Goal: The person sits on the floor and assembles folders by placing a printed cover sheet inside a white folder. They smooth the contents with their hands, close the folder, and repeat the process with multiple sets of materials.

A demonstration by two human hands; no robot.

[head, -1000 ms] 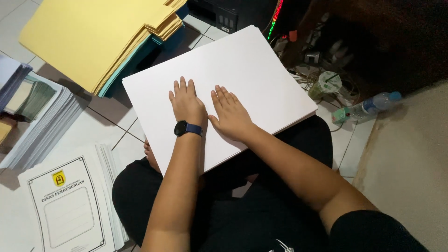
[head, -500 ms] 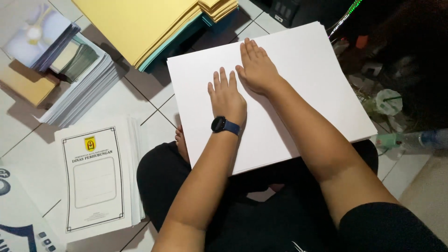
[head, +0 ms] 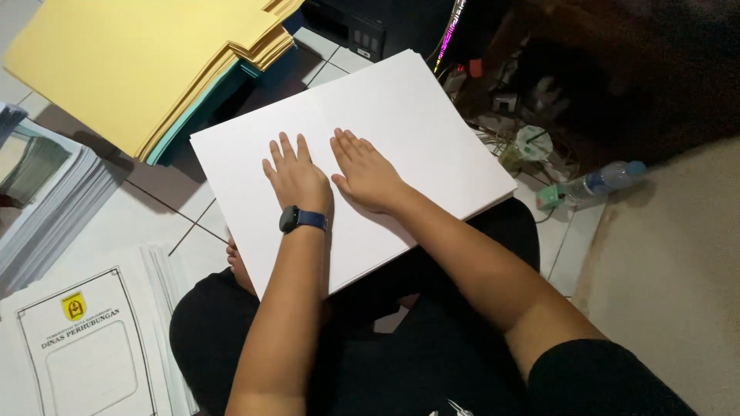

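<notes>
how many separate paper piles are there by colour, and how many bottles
White paper lots: 3 (large white sheet under the left hand and right hand, printed cover stack, leaning stack)
Yellow folder stack: 1
Teal folder stack, under the yellow: 1
Plastic bottle: 1
Total: 6

I count my two hands, the left hand [head: 297, 179] and the right hand [head: 368, 176], one big white sheet [head: 432, 131] and one watch [head: 290, 219]. Around me: one stack of yellow folders [head: 131, 62], one plastic bottle [head: 605, 180], two piles of printed papers, one [head: 85, 347] with a framed cover, one [head: 46, 200] beside it
</notes>
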